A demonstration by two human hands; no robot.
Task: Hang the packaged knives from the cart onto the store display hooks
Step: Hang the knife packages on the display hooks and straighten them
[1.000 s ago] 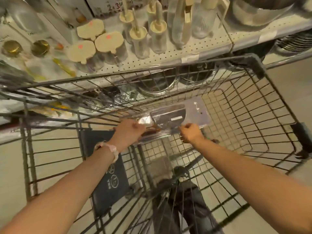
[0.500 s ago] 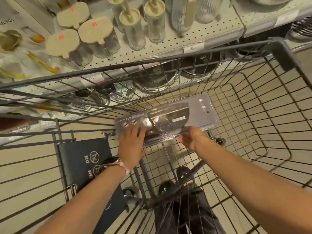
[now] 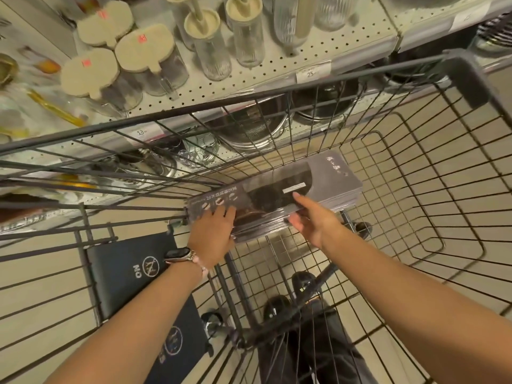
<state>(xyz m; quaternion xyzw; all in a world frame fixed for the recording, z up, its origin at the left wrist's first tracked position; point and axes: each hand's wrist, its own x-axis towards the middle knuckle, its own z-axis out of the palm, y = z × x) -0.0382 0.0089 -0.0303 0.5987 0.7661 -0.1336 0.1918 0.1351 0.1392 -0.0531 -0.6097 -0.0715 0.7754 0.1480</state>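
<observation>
stack of packaged knives [image 3: 277, 198] is seen inside the wire cart [image 3: 415, 189]: grey cards, clear blister, dark broad blade, white label. left hand [image 3: 213, 234] is laid flat on the stack's near end; right hand [image 3: 310, 220] is held open, index finger touching the top pack.

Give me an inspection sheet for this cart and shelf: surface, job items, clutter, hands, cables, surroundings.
Surface: dark wire shopping cart, basket floor of bare mesh.
Job's things: stack of grey packaged knives lying in the cart near its shelf-side wall; none hung, display hooks not in view.
Clutter: dark folded child-seat flap with "NO" symbols.
Hands: left hand rests on the stack's near end; right hand open, forefinger on the top pack's label.
Cables: nothing seen.
Surroundings: white pegboard shelf with ribbed glass jars, steel pots below, beige floor.
</observation>
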